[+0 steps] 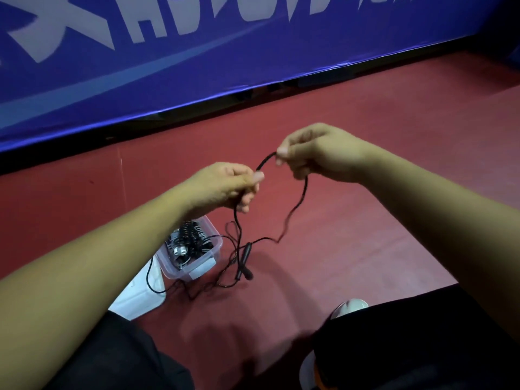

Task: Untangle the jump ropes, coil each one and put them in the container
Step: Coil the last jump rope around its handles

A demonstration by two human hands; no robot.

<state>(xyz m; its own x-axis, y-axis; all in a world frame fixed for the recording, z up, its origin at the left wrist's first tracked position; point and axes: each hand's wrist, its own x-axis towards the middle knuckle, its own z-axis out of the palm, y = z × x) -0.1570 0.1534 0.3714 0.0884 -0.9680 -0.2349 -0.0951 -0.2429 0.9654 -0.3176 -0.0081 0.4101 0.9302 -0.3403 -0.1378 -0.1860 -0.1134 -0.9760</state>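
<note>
black-clad knees [416,342], left hand [225,187] and right hand [318,153] pinched on jump rope [298,202], container [180,270] below, blue banner [197,68] beyond

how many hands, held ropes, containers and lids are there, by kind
hands: 2 (left hand, right hand)
black jump rope, pinched by both hands: 1
clear plastic container: 1
white lid: 1
total: 5

My left forearm [112,249] hides part of the container [205,263]; its contents are too blurred to count. The banner lettering [132,26] is cut at the top.
</note>
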